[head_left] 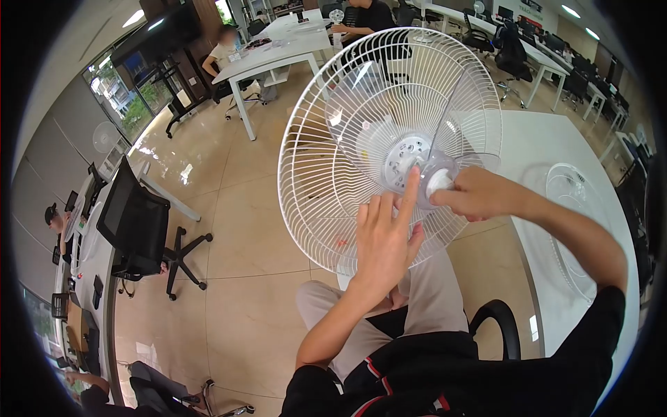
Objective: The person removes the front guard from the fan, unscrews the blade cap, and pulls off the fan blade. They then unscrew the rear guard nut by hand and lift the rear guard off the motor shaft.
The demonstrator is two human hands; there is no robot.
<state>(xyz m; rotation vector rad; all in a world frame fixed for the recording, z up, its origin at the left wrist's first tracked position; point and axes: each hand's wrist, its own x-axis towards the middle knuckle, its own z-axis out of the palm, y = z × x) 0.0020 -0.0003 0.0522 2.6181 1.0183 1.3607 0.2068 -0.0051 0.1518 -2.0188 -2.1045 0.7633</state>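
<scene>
Head view. I find the white wire fan guard [326, 174] standing tilted just beyond the fingers of both hands, its lower rim at the person's lap. The right hand [483, 191] has its fingers closed about the pale round hub [442, 177] that appears joined to the clear fan blade [361, 97]. The left hand [384, 236] grips nothing that I can see: its index finger extends toward the perforated centre plate [399, 163], and I cannot tell whether it touches.

I judge the blade light, smooth, rather slippery and liable to crack at its thin edges; the hub is the sound place to hold. I judge the guard light and springy across its wires, stiffer at the rim, where I recommend taking hold.

Obstructions: the guard's rim curves around the fingers on several sides, limiting sideways travel. Right of the right fingers stands the white table [538, 132], bearing a second round guard [573, 222]. Below the right fingers, a black armrest [500, 313] stands near. Well left of the left fingers, I note a black office chair [139, 222].
</scene>
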